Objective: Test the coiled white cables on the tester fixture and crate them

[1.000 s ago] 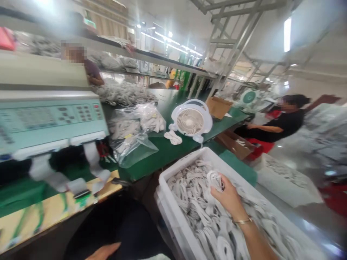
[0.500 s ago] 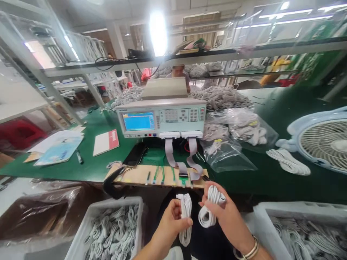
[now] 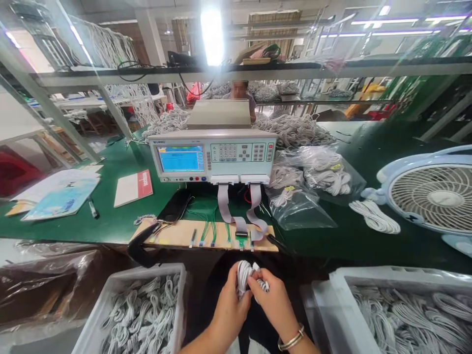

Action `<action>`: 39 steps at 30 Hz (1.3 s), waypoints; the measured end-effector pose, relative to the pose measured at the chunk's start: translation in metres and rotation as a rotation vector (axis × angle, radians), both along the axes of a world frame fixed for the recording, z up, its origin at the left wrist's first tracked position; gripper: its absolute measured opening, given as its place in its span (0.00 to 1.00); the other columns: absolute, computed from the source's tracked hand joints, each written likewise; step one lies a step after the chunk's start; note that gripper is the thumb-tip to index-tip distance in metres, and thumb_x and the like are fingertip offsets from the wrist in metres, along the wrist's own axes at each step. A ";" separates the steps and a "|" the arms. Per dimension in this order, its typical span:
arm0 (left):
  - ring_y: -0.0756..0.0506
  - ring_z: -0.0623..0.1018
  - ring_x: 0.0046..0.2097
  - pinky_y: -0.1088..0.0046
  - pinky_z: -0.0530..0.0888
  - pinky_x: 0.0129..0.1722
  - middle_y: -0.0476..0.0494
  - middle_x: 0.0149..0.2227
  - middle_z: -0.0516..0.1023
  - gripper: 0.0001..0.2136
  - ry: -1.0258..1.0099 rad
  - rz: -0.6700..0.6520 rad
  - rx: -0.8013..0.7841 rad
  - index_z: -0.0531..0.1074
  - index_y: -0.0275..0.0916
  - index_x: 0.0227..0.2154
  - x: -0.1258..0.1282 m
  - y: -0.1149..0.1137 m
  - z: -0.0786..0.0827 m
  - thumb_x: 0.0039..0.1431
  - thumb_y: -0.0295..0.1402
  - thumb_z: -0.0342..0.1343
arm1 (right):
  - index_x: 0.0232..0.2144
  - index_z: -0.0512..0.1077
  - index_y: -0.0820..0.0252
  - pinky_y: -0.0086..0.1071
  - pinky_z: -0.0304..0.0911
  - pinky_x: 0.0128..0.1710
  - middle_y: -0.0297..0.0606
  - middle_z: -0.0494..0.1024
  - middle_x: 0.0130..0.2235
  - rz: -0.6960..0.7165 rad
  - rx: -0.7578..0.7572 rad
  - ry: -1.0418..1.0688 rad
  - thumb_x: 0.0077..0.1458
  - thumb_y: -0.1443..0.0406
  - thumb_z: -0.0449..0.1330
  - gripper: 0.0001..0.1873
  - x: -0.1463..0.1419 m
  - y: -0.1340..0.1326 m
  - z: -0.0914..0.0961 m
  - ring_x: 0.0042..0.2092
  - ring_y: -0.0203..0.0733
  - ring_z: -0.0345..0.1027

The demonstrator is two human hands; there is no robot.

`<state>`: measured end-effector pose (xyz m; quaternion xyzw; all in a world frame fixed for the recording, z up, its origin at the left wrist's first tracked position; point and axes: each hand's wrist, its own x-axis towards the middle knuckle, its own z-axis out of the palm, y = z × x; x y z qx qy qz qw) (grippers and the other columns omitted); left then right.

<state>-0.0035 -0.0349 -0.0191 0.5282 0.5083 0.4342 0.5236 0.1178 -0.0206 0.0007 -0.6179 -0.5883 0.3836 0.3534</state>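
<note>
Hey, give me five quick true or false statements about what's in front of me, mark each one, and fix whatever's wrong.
1. The left hand and right hand hold coiled white cables. True.
2. The screen on the bench machine is dark. False: it is lit, mostly blue.
3. In this view, a notebook lies left of the machine. True.
4. The fan stands left of the machine. False: it stands to the right.
5. A bracelet is on the right wrist. True.
</note>
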 end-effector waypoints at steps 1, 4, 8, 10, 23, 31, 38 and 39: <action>0.44 0.65 0.48 0.68 0.58 0.49 0.40 0.47 0.65 0.23 0.013 0.008 0.040 0.54 0.39 0.49 0.001 -0.002 -0.001 0.47 0.26 0.50 | 0.21 0.68 0.61 0.27 0.56 0.24 0.34 0.71 0.22 -0.002 -0.009 0.046 0.46 0.61 0.54 0.09 0.001 0.000 -0.002 0.25 0.38 0.63; 0.43 0.63 0.50 0.66 0.56 0.51 0.40 0.48 0.64 0.20 0.044 0.028 0.147 0.59 0.39 0.46 0.006 -0.008 0.000 0.47 0.26 0.49 | 0.25 0.70 0.63 0.28 0.59 0.28 0.36 0.73 0.25 0.000 -0.034 0.210 0.45 0.62 0.54 0.09 0.004 0.000 -0.007 0.28 0.40 0.65; 0.44 0.64 0.48 0.68 0.58 0.49 0.40 0.45 0.64 0.21 -0.032 0.047 0.116 0.57 0.39 0.46 0.012 -0.015 0.007 0.46 0.27 0.51 | 0.30 0.72 0.64 0.28 0.60 0.29 0.37 0.74 0.26 0.038 -0.182 0.454 0.46 0.61 0.54 0.12 0.009 0.001 -0.010 0.29 0.40 0.66; 0.44 0.64 0.47 0.68 0.59 0.48 0.41 0.45 0.63 0.26 -0.077 0.042 0.094 0.55 0.40 0.48 0.014 -0.015 0.012 0.44 0.29 0.55 | 0.32 0.72 0.64 0.28 0.60 0.28 0.37 0.74 0.26 0.039 -0.233 0.509 0.46 0.60 0.55 0.14 0.013 0.005 -0.008 0.28 0.39 0.66; 0.52 0.68 0.27 0.79 0.65 0.26 0.49 0.23 0.68 0.14 -0.494 0.135 -0.366 0.66 0.36 0.27 -0.008 0.034 0.017 0.44 0.42 0.55 | 0.26 0.75 0.64 0.27 0.56 0.25 0.34 0.72 0.22 0.118 -0.147 0.334 0.45 0.59 0.57 0.14 0.021 0.042 0.004 0.25 0.37 0.62; 0.55 0.68 0.23 0.82 0.65 0.23 0.48 0.23 0.70 0.13 -0.600 0.132 -0.495 0.67 0.33 0.25 -0.022 0.046 0.016 0.40 0.37 0.60 | 0.31 0.73 0.65 0.26 0.57 0.22 0.35 0.72 0.22 -0.058 -0.282 0.675 0.42 0.58 0.60 0.15 0.009 0.040 -0.005 0.23 0.35 0.63; 0.55 0.66 0.19 0.80 0.62 0.20 0.50 0.18 0.68 0.13 -0.529 0.084 -0.466 0.64 0.33 0.19 -0.003 0.048 0.011 0.38 0.37 0.60 | 0.32 0.72 0.63 0.29 0.61 0.29 0.38 0.75 0.27 0.086 -0.143 0.412 0.43 0.60 0.60 0.14 0.022 0.031 0.005 0.30 0.41 0.67; 0.55 0.65 0.19 0.80 0.62 0.20 0.50 0.17 0.67 0.13 -0.531 0.109 -0.458 0.64 0.33 0.18 0.000 0.048 0.010 0.37 0.37 0.60 | 0.31 0.72 0.63 0.29 0.61 0.30 0.38 0.76 0.28 0.086 -0.133 0.382 0.43 0.59 0.60 0.13 0.024 0.030 0.007 0.30 0.41 0.67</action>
